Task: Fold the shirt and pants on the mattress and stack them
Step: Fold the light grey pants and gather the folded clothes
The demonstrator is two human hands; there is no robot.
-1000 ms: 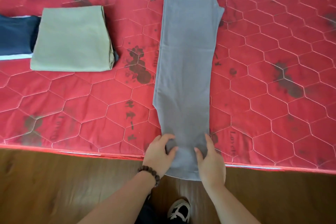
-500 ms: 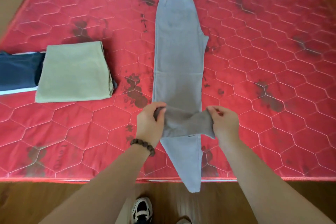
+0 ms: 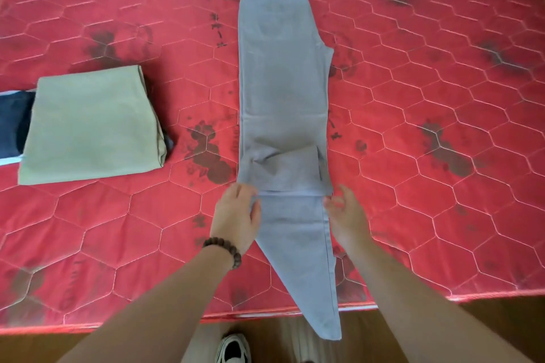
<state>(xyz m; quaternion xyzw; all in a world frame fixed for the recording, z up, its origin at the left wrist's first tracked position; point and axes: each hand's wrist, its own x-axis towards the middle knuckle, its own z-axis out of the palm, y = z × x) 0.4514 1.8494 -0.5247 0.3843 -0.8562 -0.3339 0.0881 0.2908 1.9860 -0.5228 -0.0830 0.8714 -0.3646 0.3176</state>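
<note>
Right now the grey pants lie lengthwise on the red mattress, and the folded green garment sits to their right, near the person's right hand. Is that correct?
Not quite. The folded green garment sits to the left of the grey pants, on the side of the left hand, not the right hand. The head view shows it. The pants do lie lengthwise on the red mattress.

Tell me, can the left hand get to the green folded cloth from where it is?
Probably yes. The left hand rests at the edge of the grey pants, and only bare red mattress lies between it and the green folded cloth. Nothing blocks a sideways reach, though it may need a stretch.
</note>
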